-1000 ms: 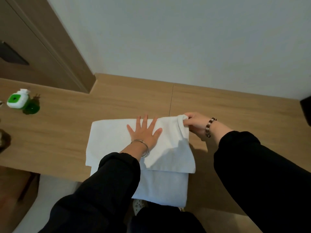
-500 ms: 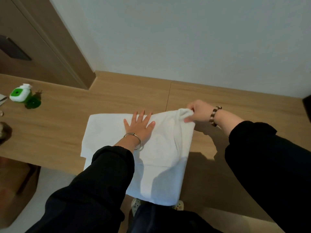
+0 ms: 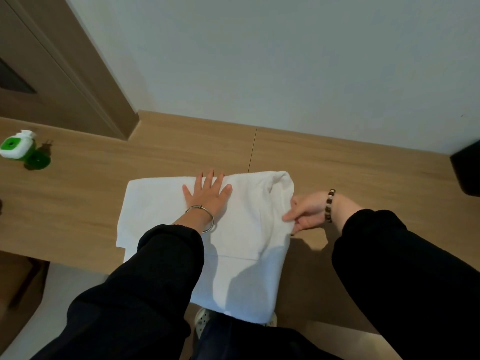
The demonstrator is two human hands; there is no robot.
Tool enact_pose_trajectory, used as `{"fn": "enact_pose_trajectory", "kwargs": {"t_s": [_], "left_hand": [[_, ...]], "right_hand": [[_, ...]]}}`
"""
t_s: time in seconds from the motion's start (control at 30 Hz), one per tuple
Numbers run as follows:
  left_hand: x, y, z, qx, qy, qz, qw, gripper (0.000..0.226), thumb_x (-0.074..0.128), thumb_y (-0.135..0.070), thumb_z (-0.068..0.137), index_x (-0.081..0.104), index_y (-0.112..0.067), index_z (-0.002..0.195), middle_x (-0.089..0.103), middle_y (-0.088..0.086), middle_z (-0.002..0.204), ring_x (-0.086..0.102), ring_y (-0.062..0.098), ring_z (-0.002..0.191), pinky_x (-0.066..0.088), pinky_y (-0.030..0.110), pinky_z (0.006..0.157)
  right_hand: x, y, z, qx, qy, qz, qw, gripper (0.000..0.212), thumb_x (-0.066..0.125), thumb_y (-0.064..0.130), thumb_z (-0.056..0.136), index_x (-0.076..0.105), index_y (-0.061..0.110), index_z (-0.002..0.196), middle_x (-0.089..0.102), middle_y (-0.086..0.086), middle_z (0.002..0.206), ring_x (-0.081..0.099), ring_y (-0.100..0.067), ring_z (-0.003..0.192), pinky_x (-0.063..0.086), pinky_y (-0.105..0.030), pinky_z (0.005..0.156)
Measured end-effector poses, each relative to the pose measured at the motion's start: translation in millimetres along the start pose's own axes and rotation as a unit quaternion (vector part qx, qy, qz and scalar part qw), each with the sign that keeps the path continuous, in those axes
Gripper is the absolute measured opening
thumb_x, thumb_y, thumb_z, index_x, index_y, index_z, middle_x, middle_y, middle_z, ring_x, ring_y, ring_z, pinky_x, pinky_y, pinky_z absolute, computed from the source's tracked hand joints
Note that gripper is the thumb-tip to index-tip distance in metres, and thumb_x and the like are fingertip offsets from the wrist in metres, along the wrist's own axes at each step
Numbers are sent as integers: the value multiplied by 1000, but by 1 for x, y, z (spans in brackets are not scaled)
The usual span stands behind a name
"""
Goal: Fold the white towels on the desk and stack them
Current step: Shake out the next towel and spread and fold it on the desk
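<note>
White towel [image 3: 249,211] lies on the desk [image 3: 363,178] near its front edge, folded over itself, and I can see its lower part hanging off that edge toward the person. The upper layer ends in a straight hem across the cloth, and the far right corner is bunched into a soft hump.

I read the left hand [image 3: 207,197] as wide open: fingers straight and spread, palm pressing flat on the upper layer close to the towel's far edge, about midway across. A bangle [image 3: 205,216] sits on that wrist.

The right hand [image 3: 307,214] has hold of the towel's right edge. Its fingers are curled; one lies on top of the cloth and the others tuck beneath, so the edge is pinched between them. Beads [image 3: 329,205] circle that wrist. Both arms wear black sleeves.

Well to the left of the towel, a green bottle [image 3: 18,148] with a white top sits on the desk. At the far right a dark object [image 3: 467,172] rests by the wall; I cannot tell what it is. Below the hanging cloth I make out part of a light shoe [image 3: 202,320].
</note>
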State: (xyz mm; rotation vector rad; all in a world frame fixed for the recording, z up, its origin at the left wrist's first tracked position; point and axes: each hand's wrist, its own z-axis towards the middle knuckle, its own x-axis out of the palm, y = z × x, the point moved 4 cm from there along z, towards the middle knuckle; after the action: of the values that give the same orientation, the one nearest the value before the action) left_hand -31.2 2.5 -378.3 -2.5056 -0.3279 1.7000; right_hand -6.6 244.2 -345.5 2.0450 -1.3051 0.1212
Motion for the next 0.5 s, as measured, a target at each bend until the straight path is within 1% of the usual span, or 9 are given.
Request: {"fn": "enact_pose_trajectory", "kwargs": {"t_s": [0.1, 0.13, 0.17, 0.2, 0.23, 0.3, 0.37, 0.43, 0.5], "left_hand": [[0, 0, 0, -2, 3, -15, 1000, 57, 6, -58, 93, 2, -44, 148, -10, -16, 157, -16, 13, 144, -10, 56, 110], [0, 0, 1, -3, 4, -21, 1000, 57, 6, -59, 93, 2, -44, 148, -9, -16, 157, -16, 13, 144, -10, 56, 110], [-1, 0, 2, -8, 5, -26, 1000, 57, 6, -59, 93, 3, -44, 148, -9, -17, 157, -16, 13, 144, -10, 56, 110], [-2, 0, 3, -15, 9, -32, 999, 57, 6, -59, 93, 2, -43, 148, -9, -17, 157, -16, 13, 144, -10, 56, 110], [-3, 0, 5, -24, 12, -36, 999, 57, 7, -58, 94, 2, -43, 148, -9, -17, 157, -16, 13, 144, -10, 56, 111], [-3, 1, 6, -36, 15, -30, 999, 57, 7, -59, 94, 1, -42, 148, -10, -16, 157, -16, 13, 144, -9, 56, 111], [-2, 0, 6, -36, 12, -18, 999, 59, 7, -62, 92, 0, -42, 148, -11, -16, 157, -16, 15, 144, -9, 56, 110], [-1, 0, 6, -33, 5, -3, 999, 61, 6, -63, 91, -2, -42, 148, -12, -15, 157, -16, 16, 144, -8, 57, 110], [-1, -2, 7, -31, -1, 17, 999, 62, 6, -64, 91, -4, -41, 148, -13, -13, 157, -17, 17, 144, -7, 58, 110]], "right_hand": [[1, 6, -10, 78, -56, -229, 969, 16, 54, -2, 90, 63, 8, 81, 64, -1, 64, 61, -13, 54, 48, -25, 46], [-3, 20, -11, 77, -148, -359, 918, 13, 57, 11, 93, 54, 9, 80, 56, -1, 60, 54, -14, 52, 40, -24, 45], [-10, 37, -10, 44, -270, -477, 835, 22, 58, 24, 93, 50, 9, 78, 51, -1, 61, 50, -15, 54, 36, -25, 45], [-15, 52, -10, 4, -368, -512, 776, 31, 59, 32, 91, 49, 8, 74, 50, -1, 63, 49, -16, 56, 33, -25, 46], [-18, 62, -11, -44, -447, -475, 757, 37, 59, 38, 90, 51, 7, 69, 51, -2, 62, 50, -17, 55, 32, -25, 46], [-21, 61, -9, -80, -459, -340, 817, 39, 59, 43, 88, 54, 11, 67, 56, -2, 60, 55, -19, 54, 37, -24, 47], [-23, 41, -3, -55, -309, -71, 947, 26, 64, 37, 87, 65, 11, 81, 69, -4, 71, 67, -18, 62, 52, -29, 51], [-20, 18, -5, -18, -159, 112, 981, 18, 66, 21, 81, 72, 6, 91, 73, -11, 90, 71, -22, 76, 60, -41, 65], [-26, -4, -8, 75, -126, 31, 989, 24, 67, 17, 77, 69, 2, 96, 70, -11, 84, 69, -21, 67, 59, -34, 58]]}}
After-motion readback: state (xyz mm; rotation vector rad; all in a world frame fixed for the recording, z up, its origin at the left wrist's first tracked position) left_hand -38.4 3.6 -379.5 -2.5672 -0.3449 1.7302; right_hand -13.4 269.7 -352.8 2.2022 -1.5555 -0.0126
